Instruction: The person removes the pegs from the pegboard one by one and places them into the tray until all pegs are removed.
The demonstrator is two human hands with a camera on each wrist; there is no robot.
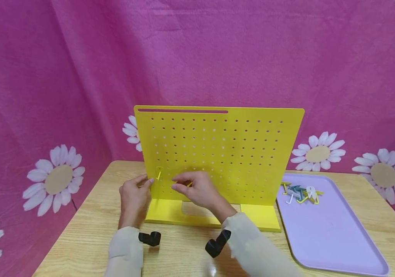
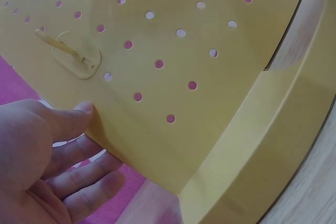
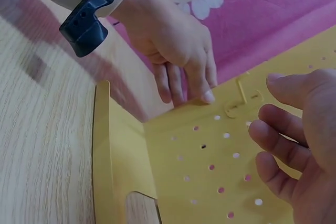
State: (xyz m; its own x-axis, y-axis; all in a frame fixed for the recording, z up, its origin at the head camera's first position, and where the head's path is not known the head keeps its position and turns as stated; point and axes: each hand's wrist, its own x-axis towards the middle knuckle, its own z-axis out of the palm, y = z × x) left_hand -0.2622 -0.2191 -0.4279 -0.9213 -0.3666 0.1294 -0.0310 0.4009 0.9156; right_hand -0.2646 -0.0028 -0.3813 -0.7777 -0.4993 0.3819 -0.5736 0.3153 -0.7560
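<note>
A yellow pegboard (image 1: 218, 154) stands upright on its yellow foot on the wooden table. One yellow hook (image 1: 158, 174) sits in the holes near its lower left corner, seen close in the left wrist view as hook (image 2: 73, 56) and in the right wrist view as hook (image 3: 242, 98). My left hand (image 1: 147, 181) pinches the board's left edge just beside the hook, thumb on the front (image 2: 79, 116) and fingers behind. My right hand (image 1: 183, 184) hovers in front of the board, right of the hook, fingers (image 3: 278, 116) relaxed and holding nothing.
A lilac tray (image 1: 332, 238) lies on the table to the right of the board, with a small pile of yellow, white and teal hooks (image 1: 301, 193) at its far end. Pink daisy-print cloth hangs behind and to the left. Black wrist cameras (image 1: 150, 238) sit on both sleeves.
</note>
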